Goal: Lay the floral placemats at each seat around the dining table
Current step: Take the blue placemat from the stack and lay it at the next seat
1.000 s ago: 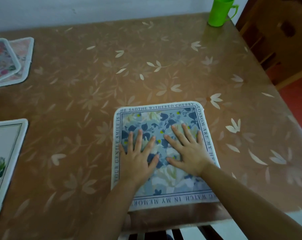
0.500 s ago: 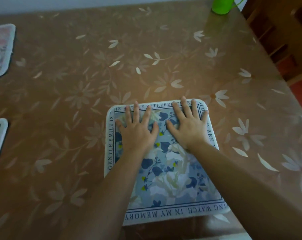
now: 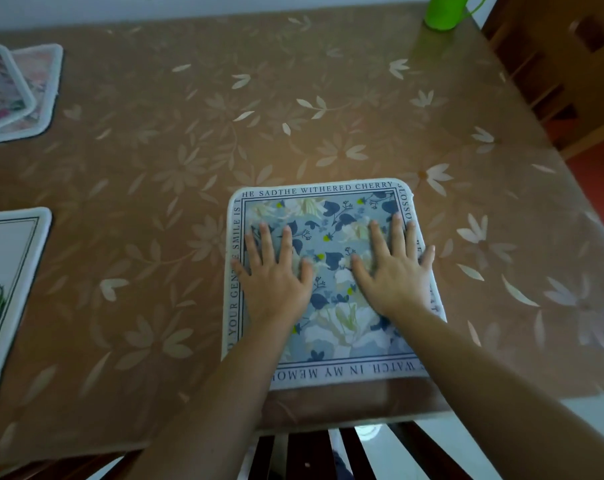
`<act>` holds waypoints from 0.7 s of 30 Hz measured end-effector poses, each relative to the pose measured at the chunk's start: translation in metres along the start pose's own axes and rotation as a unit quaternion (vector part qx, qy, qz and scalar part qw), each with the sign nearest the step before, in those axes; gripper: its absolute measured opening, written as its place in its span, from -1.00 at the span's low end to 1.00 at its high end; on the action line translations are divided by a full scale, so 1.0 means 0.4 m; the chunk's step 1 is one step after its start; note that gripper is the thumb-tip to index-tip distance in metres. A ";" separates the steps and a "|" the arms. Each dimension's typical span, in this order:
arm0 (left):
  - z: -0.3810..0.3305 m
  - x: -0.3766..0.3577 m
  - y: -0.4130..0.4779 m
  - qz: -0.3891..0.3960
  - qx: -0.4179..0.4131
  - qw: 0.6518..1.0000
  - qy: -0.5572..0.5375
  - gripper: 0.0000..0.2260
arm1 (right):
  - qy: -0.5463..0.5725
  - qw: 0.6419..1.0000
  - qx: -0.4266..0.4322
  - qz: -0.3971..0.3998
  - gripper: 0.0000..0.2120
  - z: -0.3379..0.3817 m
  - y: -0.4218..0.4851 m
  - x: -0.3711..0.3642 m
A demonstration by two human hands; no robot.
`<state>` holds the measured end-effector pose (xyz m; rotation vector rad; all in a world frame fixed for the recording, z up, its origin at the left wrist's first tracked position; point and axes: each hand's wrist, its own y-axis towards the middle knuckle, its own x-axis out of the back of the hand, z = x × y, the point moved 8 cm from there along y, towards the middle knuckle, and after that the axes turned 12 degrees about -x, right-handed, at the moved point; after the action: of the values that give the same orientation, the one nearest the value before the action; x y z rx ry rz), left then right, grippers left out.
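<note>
1. Both hands lie flat, palms down, on the blue floral placemat [image 3: 331, 209]. The left hand [image 3: 276, 278] is on its left half and the right hand [image 3: 394, 275] on its right half.
2. All the fingers are straight, spread wide and pointing away from the person. Neither hand holds anything.
3. The left little finger reaches the lettered border on the mat's left side. The right little finger lies over the border at the right edge.
4. This placemat lies flat on the table [image 3: 189, 150] in front of the person, its near side just back from the table's near edge. Its white border carries printed words ("WITHERED CHERRY" reads along the far side).
5. A white placemat [image 3: 9, 271] with a flower stem printed on it lies at the table's left side, partly cut off by the view.
6. Two pink floral placemats sit overlapped at the far left. The upper one [image 3: 2, 88] partly covers the lower one [image 3: 47, 81].
7. A green cup [image 3: 444, 10] stands at the table's far right corner, well apart from the blue mat.
8. A wooden chair [image 3: 553, 64] stands beyond the table's right side. Dark chair slats [image 3: 311, 452] show below the near edge, between the forearms.
</note>
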<state>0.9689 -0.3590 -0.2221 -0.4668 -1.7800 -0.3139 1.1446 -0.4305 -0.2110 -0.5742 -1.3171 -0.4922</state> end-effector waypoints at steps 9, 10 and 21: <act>-0.038 -0.013 -0.214 0.029 -0.052 0.997 0.040 -0.42 | 0.008 0.999 0.013 0.032 -0.34 -0.053 -0.185 -0.014; -0.045 -0.009 -0.233 0.034 -0.053 0.997 0.038 -0.41 | 0.003 0.999 0.015 0.032 -0.33 -0.057 -0.201 -0.017; -0.100 0.032 -0.378 0.119 -0.108 0.984 0.072 -0.51 | -0.055 0.990 0.066 0.113 -0.36 -0.053 -0.306 -0.020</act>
<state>0.9297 -0.5084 -0.1946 -0.7855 -1.5385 -0.3634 1.0814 -0.5378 -0.2086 -0.6380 -1.3579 -0.1879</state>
